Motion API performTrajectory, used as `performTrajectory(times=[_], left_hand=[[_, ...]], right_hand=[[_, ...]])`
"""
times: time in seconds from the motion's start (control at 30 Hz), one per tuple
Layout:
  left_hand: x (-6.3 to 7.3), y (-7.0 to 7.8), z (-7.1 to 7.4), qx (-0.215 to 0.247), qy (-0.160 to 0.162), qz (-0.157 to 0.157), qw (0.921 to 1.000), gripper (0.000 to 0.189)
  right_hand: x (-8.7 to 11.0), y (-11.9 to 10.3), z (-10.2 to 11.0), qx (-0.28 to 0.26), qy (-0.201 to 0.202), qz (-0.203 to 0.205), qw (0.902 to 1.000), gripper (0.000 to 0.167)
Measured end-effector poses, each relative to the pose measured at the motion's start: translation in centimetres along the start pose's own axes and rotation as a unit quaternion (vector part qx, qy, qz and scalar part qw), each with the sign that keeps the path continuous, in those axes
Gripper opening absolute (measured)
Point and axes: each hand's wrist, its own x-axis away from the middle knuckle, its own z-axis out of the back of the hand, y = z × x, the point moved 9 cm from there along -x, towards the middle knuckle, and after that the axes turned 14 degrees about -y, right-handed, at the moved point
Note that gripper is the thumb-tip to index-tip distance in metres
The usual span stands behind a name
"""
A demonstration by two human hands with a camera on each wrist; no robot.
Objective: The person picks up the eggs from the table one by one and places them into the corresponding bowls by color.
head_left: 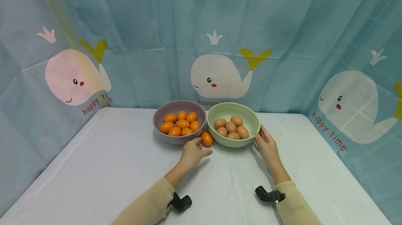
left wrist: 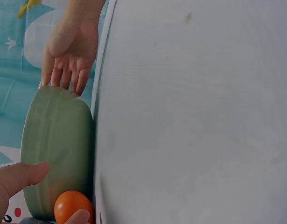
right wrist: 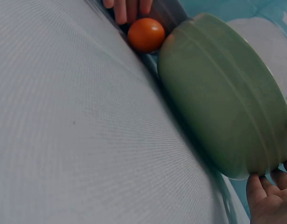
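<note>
A glossy orange egg-shaped object (head_left: 206,139) lies on the table at the front, between the mauve bowl (head_left: 180,141) and the light green bowl (head_left: 233,143). Right beside it is my left hand (head_left: 192,153), thumb spread away from the fingers, fingertips close to the orange object's left side. My right hand (head_left: 267,146) touches the green bowl's right side near the rim with extended fingers, as the right wrist view also shows. Several similar orange objects (head_left: 183,124) fill the mauve bowl. Several brown eggs (head_left: 230,127) sit inside the green one.
Both bowls stand side by side toward the back of a white-covered table (head_left: 125,165). Behind and at the sides hangs a blue curtain (head_left: 138,26) printed with whales. Black wrist devices (head_left: 182,203) show at both sleeves.
</note>
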Motion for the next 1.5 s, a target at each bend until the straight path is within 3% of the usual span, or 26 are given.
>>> performTrajectory(times=[0.37,0.7,0.93,1.07,1.23,1.37,1.5], left_hand=[[-0.8,-0.1,-0.5,0.02,-0.001,0.001,0.9998,0.076],[-1.4,0.1,-0.8,0.002,0.003,-0.013,0.9999,0.064],[-2.3,0.7,-1.0,-0.005,0.024,-0.018,0.9996,0.051],[-2.4,0.7,-1.1,-0.007,0.017,-0.016,0.9997,0.044],[-1.9,0.1,-0.8,0.009,-0.002,0.007,0.9999,0.046],[-0.8,-0.2,-0.1,0.027,-0.023,0.021,0.9991,0.049],[0.8,0.8,1.2,0.019,-0.032,0.014,0.9992,0.049]], right_hand=[[-0.1,-0.1,0.1,-0.003,0.002,0.0,1.0,0.066],[-0.1,0.0,0.4,-0.002,0.005,-0.001,1.0,0.065],[-0.1,0.1,0.6,-0.004,0.007,-0.003,1.0,0.068],[-0.1,0.1,0.5,-0.006,0.008,-0.002,0.9999,0.067],[-0.1,0.1,0.2,-0.002,0.004,0.0,1.0,0.065],[0.0,0.0,0.1,0.002,0.004,-0.001,1.0,0.064],[0.1,0.1,0.1,0.002,0.003,-0.001,1.0,0.065]])
